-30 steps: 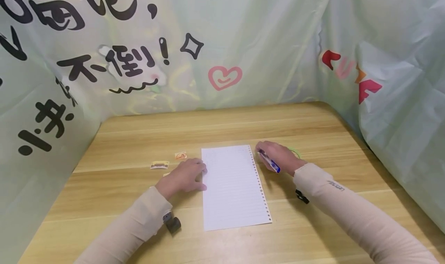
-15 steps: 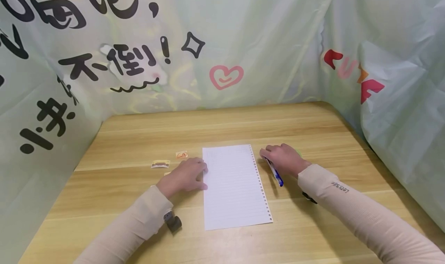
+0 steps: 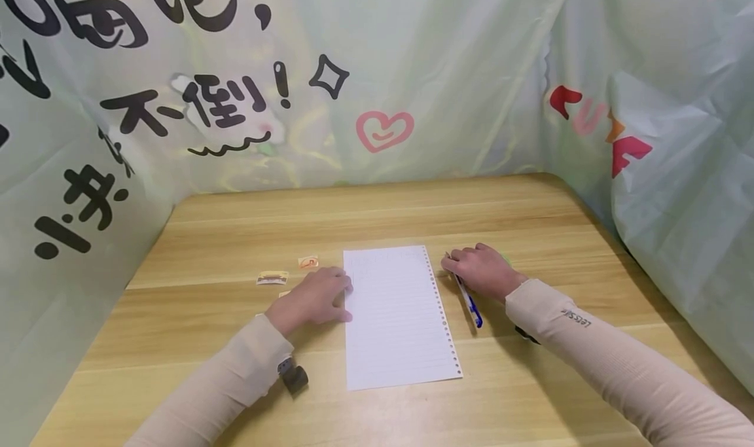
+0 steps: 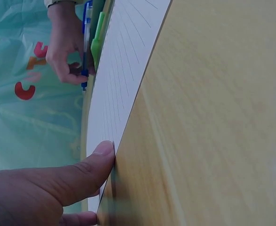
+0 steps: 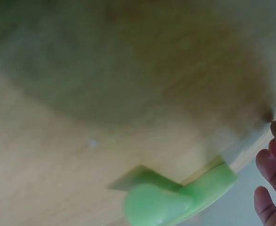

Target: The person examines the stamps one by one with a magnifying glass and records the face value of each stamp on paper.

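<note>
A sheet of lined loose-leaf paper with punched holes down its right side lies on the table. At its left edge rests my left hand, thumb and fingers spread along the margin; in the left wrist view the thumb lies on the edge. Just right of the sheet, my right hand pinches a pen near one end. The pen has a clear barrel and blue ends, and its other end points toward me. Beside that hand is a green plastic thing, mostly hidden in the head view.
Several small printed paper pieces lie left of the sheet, among them a yellow and brown one and an orange one. The wooden table is bounded by printed fabric at the back and sides.
The pen has swung down, its blue end now lower and closer to me. My right hand shifted slightly right and then held nearly still. The left hand and paper stayed put.
</note>
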### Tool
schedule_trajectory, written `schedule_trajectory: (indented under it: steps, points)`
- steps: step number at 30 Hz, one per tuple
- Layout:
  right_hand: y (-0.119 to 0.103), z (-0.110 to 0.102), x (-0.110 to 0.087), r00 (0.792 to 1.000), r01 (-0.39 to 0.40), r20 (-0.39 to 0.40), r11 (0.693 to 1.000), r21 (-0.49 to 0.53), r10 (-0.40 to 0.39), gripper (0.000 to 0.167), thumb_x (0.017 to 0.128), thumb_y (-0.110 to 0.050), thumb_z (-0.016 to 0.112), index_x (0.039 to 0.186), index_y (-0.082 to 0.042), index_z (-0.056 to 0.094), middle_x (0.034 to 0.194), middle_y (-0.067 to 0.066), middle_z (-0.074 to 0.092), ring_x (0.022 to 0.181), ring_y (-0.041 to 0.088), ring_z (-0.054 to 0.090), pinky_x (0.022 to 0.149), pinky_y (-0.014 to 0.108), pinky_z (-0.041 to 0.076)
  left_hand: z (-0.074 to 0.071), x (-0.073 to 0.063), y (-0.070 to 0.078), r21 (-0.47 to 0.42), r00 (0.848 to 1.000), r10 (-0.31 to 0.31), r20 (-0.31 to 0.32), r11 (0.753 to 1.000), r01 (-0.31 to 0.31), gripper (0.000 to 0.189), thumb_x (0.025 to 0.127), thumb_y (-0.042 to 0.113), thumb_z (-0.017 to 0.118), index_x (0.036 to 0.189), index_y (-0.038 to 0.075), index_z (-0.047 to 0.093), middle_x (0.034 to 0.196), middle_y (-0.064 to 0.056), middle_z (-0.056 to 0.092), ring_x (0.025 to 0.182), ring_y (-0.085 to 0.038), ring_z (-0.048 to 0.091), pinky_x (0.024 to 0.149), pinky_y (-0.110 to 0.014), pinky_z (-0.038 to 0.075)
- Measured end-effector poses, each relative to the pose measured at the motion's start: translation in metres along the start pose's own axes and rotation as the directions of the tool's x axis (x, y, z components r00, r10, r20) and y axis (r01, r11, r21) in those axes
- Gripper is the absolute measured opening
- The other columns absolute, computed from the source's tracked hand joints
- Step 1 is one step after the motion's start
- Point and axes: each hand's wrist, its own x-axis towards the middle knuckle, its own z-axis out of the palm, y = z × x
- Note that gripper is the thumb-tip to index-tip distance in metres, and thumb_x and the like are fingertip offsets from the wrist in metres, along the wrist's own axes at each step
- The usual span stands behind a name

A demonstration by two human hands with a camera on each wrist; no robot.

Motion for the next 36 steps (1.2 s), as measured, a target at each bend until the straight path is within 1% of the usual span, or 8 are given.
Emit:
schedule_trajectory:
  steps: [10,17,24,27,30,33,34,36]
  points:
    - [0.0,-0.002,0.001,0.999,0.031,0.007,0.999,-0.013,-0.031,0.022,0.082,0.0,0.074,0.095,-0.013,0.062,0.082,0.005,0.064,0.064,0.021,0.062,0.055,0.037,0.05,0.0,0.0,-0.001,-0.007,1.0,0.001,0.001,1.0,-0.001,0.045,0.078,0.035,0.08,0.111,0.008,0.064,0.124,-0.013,0.057,0.117,-0.031,0.05,0.101,-0.047,0.039]
    - [-0.003,-0.003,0.003,0.998,0.028,0.063,1.0,-0.007,-0.027,0.023,0.082,-0.002,0.075,0.098,-0.013,0.063,0.087,0.005,0.066,0.069,0.022,0.064,0.058,0.039,0.052,0.001,0.0,-0.002,-0.007,1.0,-0.003,-0.002,1.0,0.003,0.045,0.079,0.035,0.08,0.112,0.008,0.064,0.125,-0.013,0.057,0.116,-0.03,0.051,0.1,-0.046,0.04]
    - [-0.003,-0.006,0.002,0.995,0.014,0.102,1.0,0.01,-0.015,0.022,0.082,-0.001,0.074,0.097,-0.012,0.062,0.09,0.007,0.066,0.071,0.022,0.066,0.057,0.039,0.053,-0.001,-0.001,0.0,-0.006,1.0,0.001,-0.004,1.0,-0.001,0.045,0.079,0.034,0.08,0.112,0.009,0.064,0.124,-0.012,0.057,0.114,-0.03,0.051,0.1,-0.046,0.04]
    - [-0.002,-0.007,0.0,0.996,0.003,0.089,1.0,0.022,-0.005,0.023,0.081,-0.001,0.075,0.097,-0.013,0.063,0.089,0.007,0.066,0.07,0.022,0.066,0.056,0.038,0.052,-0.002,-0.001,0.001,-0.007,1.0,0.008,-0.014,1.0,-0.008,0.045,0.078,0.034,0.081,0.111,0.008,0.064,0.124,-0.013,0.057,0.115,-0.031,0.051,0.1,-0.047,0.039]
    - [-0.001,-0.007,-0.003,0.998,-0.002,0.066,0.999,0.045,-0.001,0.023,0.08,0.0,0.075,0.095,-0.012,0.062,0.083,0.006,0.064,0.064,0.02,0.063,0.051,0.036,0.05,-0.002,-0.001,0.0,0.002,1.0,0.017,-0.01,1.0,-0.017,0.044,0.078,0.034,0.081,0.11,0.008,0.064,0.122,-0.013,0.057,0.114,-0.031,0.051,0.099,-0.046,0.04]
    - [0.001,-0.006,-0.006,0.998,-0.029,0.062,0.995,0.097,0.023,0.021,0.082,0.0,0.073,0.095,-0.012,0.061,0.077,0.004,0.06,0.056,0.016,0.056,0.046,0.032,0.045,0.0,-0.001,-0.001,0.009,1.0,0.017,0.005,1.0,-0.017,0.044,0.078,0.035,0.08,0.109,0.009,0.064,0.122,-0.012,0.058,0.113,-0.03,0.052,0.098,-0.045,0.041]
    - [0.002,-0.006,-0.008,0.997,-0.052,0.068,0.991,0.126,0.044,0.019,0.084,0.0,0.071,0.095,-0.011,0.061,0.075,0.003,0.059,0.053,0.015,0.053,0.045,0.031,0.043,0.0,-0.001,-0.002,0.012,1.0,0.018,0.01,1.0,-0.018,0.043,0.078,0.035,0.08,0.109,0.009,0.063,0.12,-0.011,0.058,0.111,-0.029,0.052,0.097,-0.045,0.042]
    - [0.003,-0.008,-0.011,0.99,-0.124,0.094,0.972,0.199,0.107,0.016,0.087,-0.002,0.068,0.097,-0.011,0.062,0.076,0.002,0.058,0.052,0.013,0.049,0.045,0.03,0.043,0.0,0.0,-0.002,0.009,1.0,0.019,0.005,1.0,-0.019,0.043,0.078,0.035,0.08,0.108,0.01,0.063,0.119,-0.011,0.058,0.109,-0.028,0.052,0.095,-0.045,0.042]
